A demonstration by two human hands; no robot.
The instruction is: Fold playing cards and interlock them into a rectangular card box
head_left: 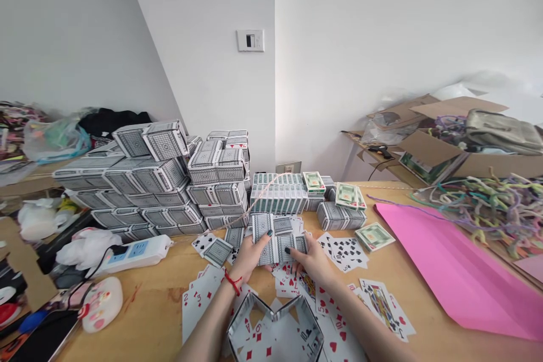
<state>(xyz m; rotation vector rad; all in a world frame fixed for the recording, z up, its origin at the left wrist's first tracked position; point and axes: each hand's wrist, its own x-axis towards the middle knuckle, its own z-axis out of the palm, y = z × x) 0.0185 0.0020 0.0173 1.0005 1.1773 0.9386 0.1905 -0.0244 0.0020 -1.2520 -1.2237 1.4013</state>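
Both my hands grip a flat piece of joined playing cards (284, 248), grey patterned backs facing up. My left hand (250, 257) is closed on its left side, thumb on top. On the right side my right hand (313, 260) pinches it, thumb pressed on the backs. Most of the fingers beneath are hidden. Nearer to me, between my forearms, stands a heart-shaped frame (275, 317) of folded cards, open at the top. Loose playing cards (199, 294) lie face up under and around it, and more loose cards (345, 251) lie right of my right hand.
Stacked card-covered blocks (139, 181) rise at the back left. Green card boxes (350, 195) sit behind my right hand. Pink paper (449, 271) covers the right side near tangled pipe cleaners (500, 209). A white power strip (138, 254) and a phone (46, 336) lie left.
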